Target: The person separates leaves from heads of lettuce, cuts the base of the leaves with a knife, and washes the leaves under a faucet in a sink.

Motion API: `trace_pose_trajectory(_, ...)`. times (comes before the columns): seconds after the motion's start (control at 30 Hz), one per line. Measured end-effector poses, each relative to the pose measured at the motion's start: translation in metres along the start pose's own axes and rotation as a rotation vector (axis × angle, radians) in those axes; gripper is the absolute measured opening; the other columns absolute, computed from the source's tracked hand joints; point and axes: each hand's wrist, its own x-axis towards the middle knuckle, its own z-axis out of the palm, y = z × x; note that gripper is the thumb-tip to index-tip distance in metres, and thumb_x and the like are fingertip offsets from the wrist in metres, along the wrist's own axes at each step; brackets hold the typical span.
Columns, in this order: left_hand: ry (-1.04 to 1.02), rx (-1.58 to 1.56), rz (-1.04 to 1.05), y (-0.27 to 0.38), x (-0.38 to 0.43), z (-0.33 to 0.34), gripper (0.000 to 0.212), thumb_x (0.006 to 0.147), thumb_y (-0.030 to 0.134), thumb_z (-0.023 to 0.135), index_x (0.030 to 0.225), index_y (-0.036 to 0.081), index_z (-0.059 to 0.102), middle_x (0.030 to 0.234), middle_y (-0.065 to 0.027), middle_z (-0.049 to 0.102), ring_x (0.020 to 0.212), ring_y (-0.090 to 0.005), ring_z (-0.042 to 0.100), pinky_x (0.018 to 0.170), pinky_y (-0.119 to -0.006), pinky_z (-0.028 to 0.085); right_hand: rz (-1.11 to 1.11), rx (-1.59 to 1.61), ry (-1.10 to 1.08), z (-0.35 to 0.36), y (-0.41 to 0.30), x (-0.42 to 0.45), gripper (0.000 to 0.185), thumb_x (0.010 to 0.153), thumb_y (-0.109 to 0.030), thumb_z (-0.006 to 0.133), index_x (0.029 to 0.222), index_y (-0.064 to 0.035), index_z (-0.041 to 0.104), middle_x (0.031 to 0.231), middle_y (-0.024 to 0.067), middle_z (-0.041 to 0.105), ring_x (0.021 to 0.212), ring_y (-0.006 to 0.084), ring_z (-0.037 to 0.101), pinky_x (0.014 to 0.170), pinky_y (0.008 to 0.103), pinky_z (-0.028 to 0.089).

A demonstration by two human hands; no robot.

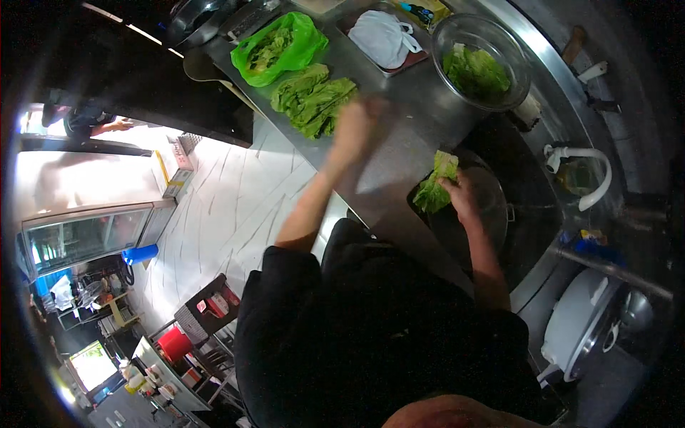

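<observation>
My right hand grips a green lettuce leaf, thumb across its pale end. The leaf is held over the dark sink, where a round vessel stands in shadow. Motion blurs my left hand, which is above the steel counter beside a heap of leafy lettuce; its fingers cannot be made out. Behind that heap, an opened green plastic bag contains more leaves. Torn lettuce leaves lie inside a clear round bowl at the counter's far right.
A white plastic bag rests on a metal tray. On the right, a white faucet curves beside the sink, and a white pot stands lower down. A ladle crosses the counter's left edge. Another person's hand shows far left.
</observation>
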Motion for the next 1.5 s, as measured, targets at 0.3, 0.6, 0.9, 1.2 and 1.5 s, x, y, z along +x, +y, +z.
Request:
trace_pose_trajectory(0.3,0.075,0.671,-0.047,-0.207,0.090,-0.086,0.049,0.085,0.050,0.042,0.117,0.014,0.050,0.105,-0.0219,0.056,0.096,-0.0384,0.055,0.084,-0.046,0.043,-0.075,0.115,-0.135,0.025,-0.038,0.055,0.062,0.081,-0.031,0.061,0.129,-0.0002,0.037,0.112,0.0130,0.054,0.097,0.0254,0.054,0.082,0.0366,0.044)
trace_pose_trajectory(0.6,0.163,0.645,-0.338,-0.149,0.027,-0.018,0.049,0.085,0.050,0.041,0.115,0.013,0.051,0.109,-0.0153,0.054,0.104,-0.0378,0.048,0.083,-0.054,0.037,-0.063,0.115,-0.234,0.056,-0.019,0.069,0.053,0.086,-0.025,0.056,0.131,-0.0070,0.035,0.110,0.0112,0.054,0.078,0.0187,0.060,0.060,0.0294,0.051)
trace_pose_trajectory(0.9,0.221,0.512,-0.357,-0.087,-0.028,0.006,0.048,0.086,0.049,0.041,0.116,0.012,0.050,0.114,-0.0150,0.052,0.106,-0.0363,0.047,0.085,-0.053,0.036,-0.185,0.062,-0.227,0.027,-0.022,0.037,0.046,0.088,-0.022,0.053,0.130,-0.0079,0.039,0.121,0.0085,0.049,0.087,0.0193,0.059,0.068,0.0317,0.051)
trace_pose_trajectory(1.2,0.496,0.480,0.073,-0.118,-0.141,-0.040,0.032,0.077,0.014,0.059,0.106,0.004,0.056,0.111,-0.0163,0.054,0.110,-0.0331,0.046,0.091,-0.041,0.036,0.138,0.301,-0.083,-0.159,0.137,0.004,0.043,0.086,-0.029,0.056,0.120,-0.0040,0.051,0.115,0.0132,0.055,0.107,0.0220,0.052,0.085,0.0329,0.044)
trace_pose_trajectory(1.5,0.280,0.452,-0.484,-0.178,-0.428,-0.091,0.021,0.073,0.005,0.058,0.094,0.004,0.061,0.096,-0.0151,0.059,0.098,-0.0332,0.050,0.085,-0.040,0.041,-0.094,0.058,0.390,-0.270,0.137,0.070,0.048,0.081,-0.028,0.061,0.117,0.0012,0.049,0.100,0.0201,0.058,0.090,0.0254,0.056,0.075,0.0387,0.045)
